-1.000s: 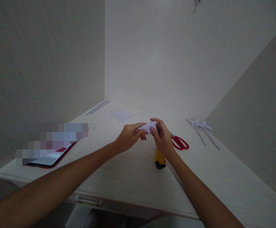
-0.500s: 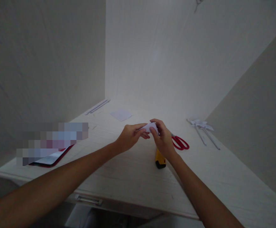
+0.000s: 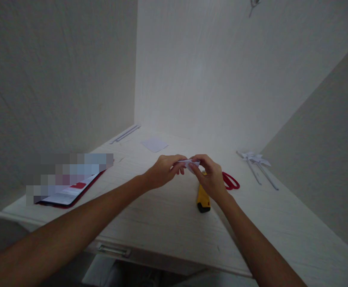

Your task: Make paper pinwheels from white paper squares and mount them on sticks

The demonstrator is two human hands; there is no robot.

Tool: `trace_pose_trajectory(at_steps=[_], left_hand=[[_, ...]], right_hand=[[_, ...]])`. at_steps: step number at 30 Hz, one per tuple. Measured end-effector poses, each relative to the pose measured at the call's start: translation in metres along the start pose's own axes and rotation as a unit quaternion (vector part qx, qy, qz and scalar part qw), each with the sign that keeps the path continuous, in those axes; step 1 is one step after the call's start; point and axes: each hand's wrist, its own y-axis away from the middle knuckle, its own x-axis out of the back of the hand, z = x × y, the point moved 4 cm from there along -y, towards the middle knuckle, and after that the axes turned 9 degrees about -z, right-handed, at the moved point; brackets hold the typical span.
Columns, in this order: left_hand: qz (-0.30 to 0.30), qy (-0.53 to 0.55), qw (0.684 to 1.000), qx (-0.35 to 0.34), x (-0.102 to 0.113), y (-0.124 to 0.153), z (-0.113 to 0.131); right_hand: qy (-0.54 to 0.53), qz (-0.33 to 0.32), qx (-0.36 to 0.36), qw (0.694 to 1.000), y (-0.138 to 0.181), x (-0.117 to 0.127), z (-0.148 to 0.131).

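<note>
A small folded piece of white paper (image 3: 188, 162) is held above the table between both hands. My left hand (image 3: 163, 170) pinches its left side, with the thumb below and the fingers stretched along it. On the right side, my right hand (image 3: 210, 175) grips the paper between thumb and fingertips. Below my right hand lies a yellow and black box cutter (image 3: 203, 198), its far end partly hidden. Red-handled scissors (image 3: 231, 181) rest just right of that hand, which covers their blades.
Paper pinwheel-like shapes on thin sticks (image 3: 255, 158) lie at the right. A white paper square (image 3: 155, 144) and thin paper sticks (image 3: 126, 134) lie at the back left. A tablet (image 3: 72, 193), partly blurred out, sits at the left edge. Walls enclose the white table (image 3: 168, 223).
The paper has tilted and now shows a narrower face. My right fingers have shifted on it, lying lower and flatter. The view has moved slightly, uncovering more of the box cutter.
</note>
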Motion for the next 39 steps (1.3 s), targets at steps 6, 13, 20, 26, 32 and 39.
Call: trace_pose_trajectory(at_steps=[6,13,20,26,32,39], left_hand=[[0.082,0.141,0.984,0.076,-0.002,0.001,-0.006],[0.11,0.191,0.972,0.083,-0.001,0.002,-0.006],[0.079,0.144,0.985,0.062,0.001,0.001,0.001],[0.068,0.172,0.981,0.055,-0.004,0.001,-0.004],[0.062,0.189,0.979,0.052,-0.006,0.001,-0.005],[0.056,0.188,0.979,0.054,-0.005,0.001,-0.005]], right_hand=[[-0.066,0.04,-0.043,0.996,0.001,0.0,0.006],[-0.173,0.064,-0.06,0.981,0.002,-0.007,0.008],[-0.16,0.066,-0.067,0.983,0.001,-0.005,0.007],[-0.127,0.064,-0.058,0.988,0.002,-0.003,0.009],[-0.105,0.065,-0.06,0.991,0.002,-0.001,0.008],[-0.11,0.06,-0.056,0.991,0.002,-0.001,0.006]])
